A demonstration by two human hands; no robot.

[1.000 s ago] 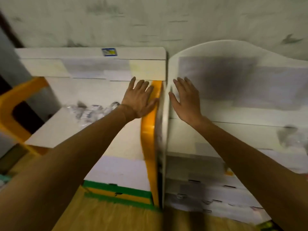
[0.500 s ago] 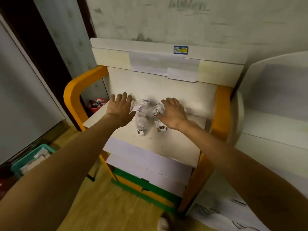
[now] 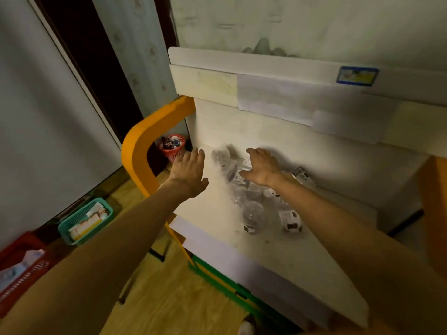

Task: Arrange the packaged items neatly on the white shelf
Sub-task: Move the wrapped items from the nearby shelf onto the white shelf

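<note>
Head view: the right hand [image 3: 262,169] lies with fingers spread and slightly bent over the clear packaged items [image 3: 251,201], its grip on them not discernible through the blur. The left hand [image 3: 191,172] is flat and empty at the white shelf's [image 3: 278,257] left edge. The packets cluster toward the shelf's back left corner.

Bare forearms, sleeveless, ringless hands [image 3: 191,171]

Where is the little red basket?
In the head view, the red basket sits on the floor at the left, behind the shelf's orange side rail, just beyond the left hand.
</note>
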